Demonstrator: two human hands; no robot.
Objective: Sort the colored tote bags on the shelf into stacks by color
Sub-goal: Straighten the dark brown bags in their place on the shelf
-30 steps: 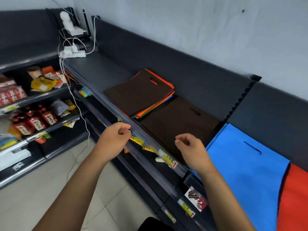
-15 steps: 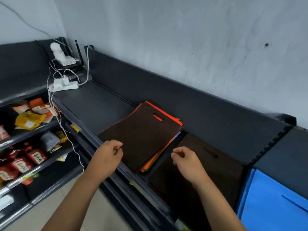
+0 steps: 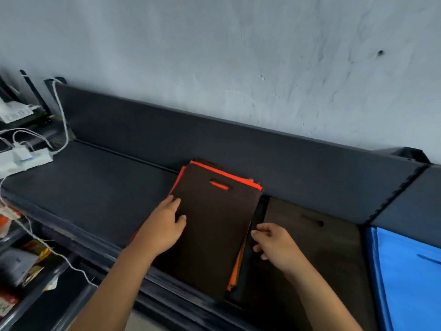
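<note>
Moved: both hands have come forward from the shelf's front edge onto the mixed pile.
Left hand (image 3: 164, 229): fingers straight, pressing flat on the brown bag (image 3: 212, 230), left side.
Right hand (image 3: 274, 244): fingers loosely curled at the pile's right edge; whether they pinch anything, cannot tell.
Pile: mid-shelf (image 3: 95, 187); orange bags (image 3: 235, 266) under the brown one.
Brown stack (image 3: 317, 247): just right of the pile.
Advice: peel only the top bag, hold the rest down, lay it squarely on the brown stack.

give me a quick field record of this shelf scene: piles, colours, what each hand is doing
mixed pile: brown bag on top, orange bags beneath
sorted brown: brown stack right of the mixed pile
sorted blue: blue bag at far right
left hand: lies flat on the top bag's left edge
right hand: fingers curled at the pile's right edge; grip unclear
shelf: dark, power strip at left
</note>
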